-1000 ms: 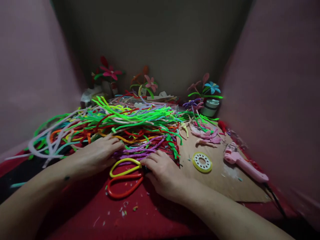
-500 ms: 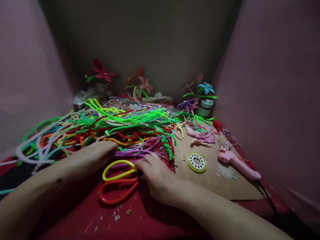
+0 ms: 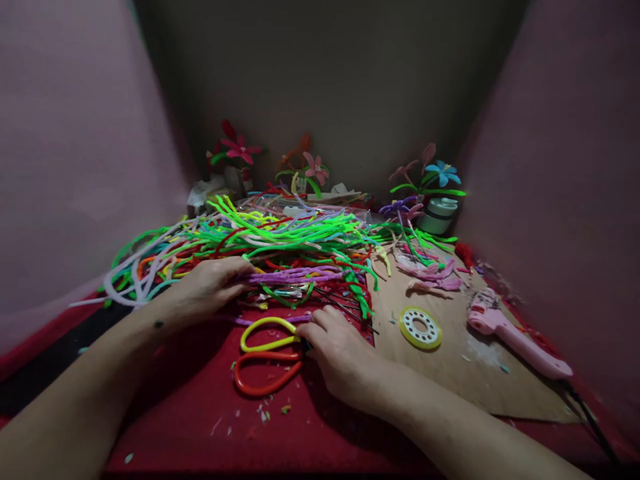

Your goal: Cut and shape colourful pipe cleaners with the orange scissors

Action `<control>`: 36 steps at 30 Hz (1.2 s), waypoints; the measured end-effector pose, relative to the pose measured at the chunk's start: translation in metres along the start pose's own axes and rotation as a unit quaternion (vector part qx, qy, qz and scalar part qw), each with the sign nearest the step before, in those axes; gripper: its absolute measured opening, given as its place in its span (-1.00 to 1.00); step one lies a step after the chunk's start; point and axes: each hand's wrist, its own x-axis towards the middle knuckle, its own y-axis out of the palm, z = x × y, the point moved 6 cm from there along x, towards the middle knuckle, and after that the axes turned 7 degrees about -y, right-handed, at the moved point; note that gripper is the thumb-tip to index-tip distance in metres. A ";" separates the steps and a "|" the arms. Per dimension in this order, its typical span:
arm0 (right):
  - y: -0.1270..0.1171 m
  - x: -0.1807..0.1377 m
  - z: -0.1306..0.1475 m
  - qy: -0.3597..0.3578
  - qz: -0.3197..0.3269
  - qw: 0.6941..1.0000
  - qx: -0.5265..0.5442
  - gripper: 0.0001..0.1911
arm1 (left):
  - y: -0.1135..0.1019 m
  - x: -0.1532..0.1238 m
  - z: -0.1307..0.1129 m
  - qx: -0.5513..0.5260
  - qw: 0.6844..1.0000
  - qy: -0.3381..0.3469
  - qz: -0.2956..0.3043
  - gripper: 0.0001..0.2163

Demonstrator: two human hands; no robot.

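Note:
My left hand (image 3: 223,283) is closed around one end of a bundle of purple pipe cleaners (image 3: 295,275), which stretches to the right along the front of the heap. My right hand (image 3: 340,350) is curled over the middle of a pair of scissors (image 3: 267,381) with one yellow and one red handle loop, both pointing left. Its fingers hide the pivot and blades. At its fingertips lies a single purple pipe cleaner (image 3: 245,322), apart from the bundle; whether they pinch it is unclear. Green twisted pipe cleaners (image 3: 357,293) hang at the bundle's right end.
A heap of coloured pipe cleaners (image 3: 300,233) spreads behind my hands. On the right, a cardboard sheet (image 3: 450,380) carries a tape roll (image 3: 421,327), a pink glue gun (image 3: 520,343) with its cord, and pink petals (image 3: 430,273). Pipe-cleaner flowers (image 3: 443,175) stand at the back. Scraps dot the red cloth (image 3: 190,427).
My left hand has lifted the purple bundle up and away from the scissors, leaving one purple pipe cleaner by my right hand. The right hand stays on the scissors. The view has shifted left.

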 end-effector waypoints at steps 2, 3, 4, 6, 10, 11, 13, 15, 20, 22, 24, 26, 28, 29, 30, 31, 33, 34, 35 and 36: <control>0.000 0.000 0.000 -0.004 0.000 1.000 -0.010 -0.69 | -0.001 0.000 0.004 -0.008 1.000 -0.015 -0.005 -0.78; 0.000 0.000 0.000 -0.006 0.000 1.000 -0.012 -0.71 | -0.002 0.000 0.005 -0.015 1.000 -0.019 -0.015 -0.77; 0.000 0.000 0.000 -0.008 -0.001 1.000 -0.013 -0.72 | -0.003 -0.001 0.005 -0.022 0.999 -0.022 -0.026 -0.77; 0.000 -0.001 0.001 -0.016 -0.004 1.000 -0.009 -0.74 | -0.005 -0.002 0.005 -0.038 0.998 -0.027 -0.040 -0.76; -0.003 -0.001 0.005 -0.029 -0.025 0.999 0.016 -0.73 | -0.004 -0.003 0.000 -0.052 0.998 -0.032 -0.036 -0.75; -0.005 -0.001 0.006 -0.030 -0.032 0.999 0.026 -0.73 | -0.004 -0.003 -0.001 -0.044 0.998 -0.030 -0.035 -0.75; -0.008 -0.001 0.008 -0.029 -0.048 0.997 0.046 -0.72 | -0.005 -0.004 -0.002 -0.027 0.999 -0.027 -0.034 -0.77; -0.008 -0.001 0.009 -0.028 -0.052 0.996 0.060 -0.73 | -0.008 -0.005 -0.001 -0.021 0.999 -0.023 -0.045 -0.77; -0.001 -0.001 0.007 -0.025 -0.011 0.998 0.058 -0.69 | -0.020 -0.009 0.000 0.000 0.997 0.015 -0.077 -0.79; 0.001 -0.001 0.006 -0.022 -0.002 0.998 0.054 -0.70 | -0.017 -0.011 -0.003 0.007 0.998 0.040 -0.043 -0.80; 0.001 -0.001 0.006 -0.022 0.006 0.998 0.053 -0.74 | -0.009 -0.013 -0.007 0.019 0.998 0.065 0.020 -0.82; 0.001 -0.001 0.007 -0.023 0.011 0.998 0.051 -0.79 | -0.002 -0.015 -0.008 0.037 0.995 0.072 0.065 -0.83; 0.001 -0.001 0.008 -0.024 0.013 0.999 0.044 -0.82 | 0.003 -0.016 -0.008 0.059 0.994 0.070 0.060 -0.82; 0.000 -0.001 0.008 -0.026 0.014 0.999 0.040 -0.83 | 0.004 -0.016 -0.008 0.071 0.994 0.068 0.047 -0.81; 0.000 -0.001 0.008 -0.027 0.016 0.999 0.037 -0.83 | 0.006 -0.015 -0.008 0.087 0.993 0.068 0.035 -0.80; 0.000 -0.001 0.008 -0.027 0.017 0.999 0.035 -0.83 | 0.009 -0.014 -0.007 0.107 0.992 0.068 0.028 -0.82; 0.000 -0.001 0.008 -0.028 0.020 0.999 0.032 -0.82 | 0.015 -0.011 -0.005 0.146 0.987 0.064 0.024 -0.88; 0.000 -0.001 0.008 -0.027 0.020 0.999 0.032 -0.81 | 0.017 -0.010 -0.004 0.159 0.985 0.063 0.021 -0.88; 0.000 -0.001 0.008 -0.026 0.021 0.999 0.031 -0.81 | 0.016 -0.009 -0.003 0.162 0.985 0.064 0.018 -0.86; 0.000 -0.001 0.008 -0.025 0.021 0.999 0.030 -0.81 | 0.014 -0.008 -0.003 0.154 0.986 0.067 0.016 -0.85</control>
